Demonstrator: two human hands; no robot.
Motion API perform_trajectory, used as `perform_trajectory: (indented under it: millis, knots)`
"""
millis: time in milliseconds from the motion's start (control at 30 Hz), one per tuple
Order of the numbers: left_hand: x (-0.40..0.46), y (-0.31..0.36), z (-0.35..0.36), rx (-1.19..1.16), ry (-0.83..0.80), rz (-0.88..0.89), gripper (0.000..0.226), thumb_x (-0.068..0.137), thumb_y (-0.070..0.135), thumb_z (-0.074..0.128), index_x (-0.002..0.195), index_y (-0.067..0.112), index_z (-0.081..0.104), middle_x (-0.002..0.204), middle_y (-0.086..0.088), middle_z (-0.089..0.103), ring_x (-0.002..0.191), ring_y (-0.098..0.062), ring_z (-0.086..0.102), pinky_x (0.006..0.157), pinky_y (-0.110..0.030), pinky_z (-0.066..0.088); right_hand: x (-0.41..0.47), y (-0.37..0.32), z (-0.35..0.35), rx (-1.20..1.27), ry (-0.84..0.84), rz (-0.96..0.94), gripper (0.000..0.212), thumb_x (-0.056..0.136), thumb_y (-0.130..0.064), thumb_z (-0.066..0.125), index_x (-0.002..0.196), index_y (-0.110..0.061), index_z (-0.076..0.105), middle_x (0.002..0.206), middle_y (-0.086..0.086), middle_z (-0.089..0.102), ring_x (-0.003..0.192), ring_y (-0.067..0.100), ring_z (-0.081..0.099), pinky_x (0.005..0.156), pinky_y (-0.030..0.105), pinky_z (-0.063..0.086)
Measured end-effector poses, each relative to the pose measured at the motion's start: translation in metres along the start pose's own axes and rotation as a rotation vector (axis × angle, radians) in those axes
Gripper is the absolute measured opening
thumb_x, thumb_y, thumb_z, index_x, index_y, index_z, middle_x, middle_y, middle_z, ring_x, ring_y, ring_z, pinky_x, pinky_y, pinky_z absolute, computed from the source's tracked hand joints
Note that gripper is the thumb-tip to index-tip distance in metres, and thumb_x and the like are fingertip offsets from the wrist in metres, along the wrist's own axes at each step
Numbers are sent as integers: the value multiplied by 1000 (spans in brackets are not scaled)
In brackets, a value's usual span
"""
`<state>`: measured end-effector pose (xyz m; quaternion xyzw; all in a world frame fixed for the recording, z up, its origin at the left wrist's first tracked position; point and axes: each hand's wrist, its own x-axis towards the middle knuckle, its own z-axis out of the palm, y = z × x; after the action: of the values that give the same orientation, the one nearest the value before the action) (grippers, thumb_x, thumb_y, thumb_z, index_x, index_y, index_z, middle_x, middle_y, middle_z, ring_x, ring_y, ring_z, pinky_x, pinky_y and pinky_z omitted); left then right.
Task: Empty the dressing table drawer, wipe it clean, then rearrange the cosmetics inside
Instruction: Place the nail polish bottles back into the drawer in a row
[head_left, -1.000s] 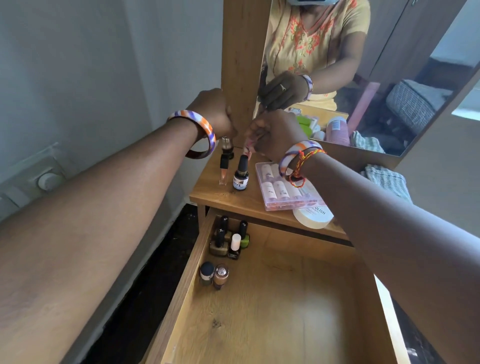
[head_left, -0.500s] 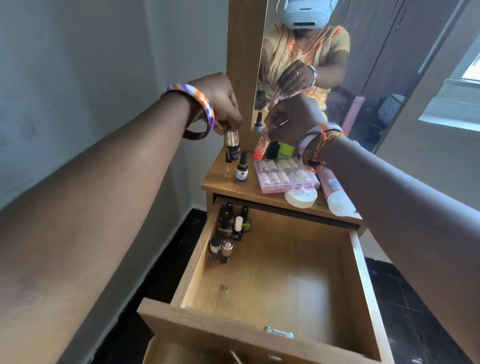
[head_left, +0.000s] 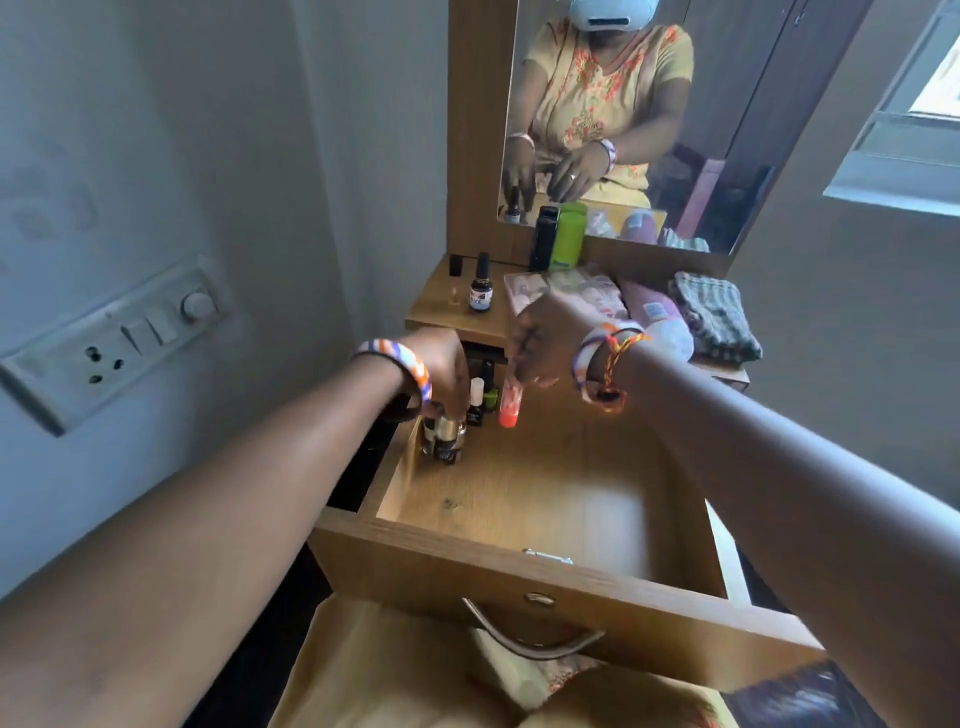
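The wooden drawer (head_left: 519, 566) is pulled out, its floor mostly bare. Several small nail polish bottles (head_left: 478, 402) stand in its far left corner. My left hand (head_left: 441, 369) holds a silver-capped bottle (head_left: 448, 439) by the cap, down among them. My right hand (head_left: 545, 338) pinches an orange-pink tube (head_left: 508, 408) that hangs upright over the drawer's back. On the table top (head_left: 431, 312) remain a dark dropper bottle (head_left: 480, 296), a small black bottle (head_left: 455, 266), a pink box of tubes (head_left: 587, 291) and a pink bottle (head_left: 654, 312).
A black bottle (head_left: 545, 236) and a green one (head_left: 569, 234) stand against the mirror (head_left: 675, 104). A folded checked cloth (head_left: 717, 317) lies at the table's right. A wall socket panel (head_left: 114, 338) is on the left. The drawer handle (head_left: 530, 642) hangs near my lap.
Both hands came down from the table top into the drawer, the left carrying the silver-capped bottle, the right the orange-pink tube. My head tilted back, showing the whole drawer.
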<state>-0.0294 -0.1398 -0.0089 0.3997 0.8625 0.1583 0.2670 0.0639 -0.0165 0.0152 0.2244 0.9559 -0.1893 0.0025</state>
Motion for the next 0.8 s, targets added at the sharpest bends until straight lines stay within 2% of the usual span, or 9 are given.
perform_trajectory:
  millis: [67,133,200,300,433,533,667,800]
  knots:
    - [0,-8,13,83,29,-12,18,69,4,74,87,2,75,88,-16,73,78,-29,71,74,-38,60,0,4,13,36,-56,14,14,73,-6,68,85,-12,72,62,-2,63,45,4,57,44,10,48]
    - [-1,-10,24,145,65,-11,20,69,6,74,90,5,75,91,-12,72,78,-25,69,66,-27,56,-1,6,22,60,-99,18,14,73,-6,69,86,-11,71,70,2,67,57,13,63,56,19,55]
    - [-3,-11,31,174,96,-7,22,71,7,73,93,4,74,95,-12,70,84,-25,67,65,-25,49,-3,7,26,84,-98,14,16,73,-5,70,89,-9,72,76,5,68,65,16,65,65,27,59]
    - [-3,-12,36,182,123,-18,23,73,6,70,95,3,73,98,-14,69,88,-28,67,68,-28,49,-5,8,29,97,-76,3,18,72,-5,71,90,-8,72,75,4,67,65,17,65,66,29,60]
    - [-4,-13,41,197,145,-6,21,75,4,70,96,3,70,98,-13,67,85,-28,66,63,-27,47,-6,11,30,112,-67,-16,19,72,-5,73,91,-8,72,77,2,63,72,18,65,71,34,61]
    - [-6,-14,43,219,142,-7,22,77,3,70,98,3,69,100,-14,66,87,-27,64,62,-25,42,-5,11,30,119,-67,-11,19,72,-6,73,92,-8,72,80,3,64,73,17,64,70,31,60]
    - [-7,-12,43,259,158,-4,18,78,4,69,96,4,68,101,-13,65,76,-22,56,55,-22,38,-3,12,33,137,-80,6,18,72,-6,73,91,-8,71,81,4,65,74,19,65,71,32,61]
    - [-8,-12,44,301,159,6,18,77,5,69,95,5,67,102,-13,65,85,-25,61,61,-25,39,-3,11,35,150,-99,26,14,74,-6,73,87,-11,69,81,5,66,73,20,67,72,32,61]
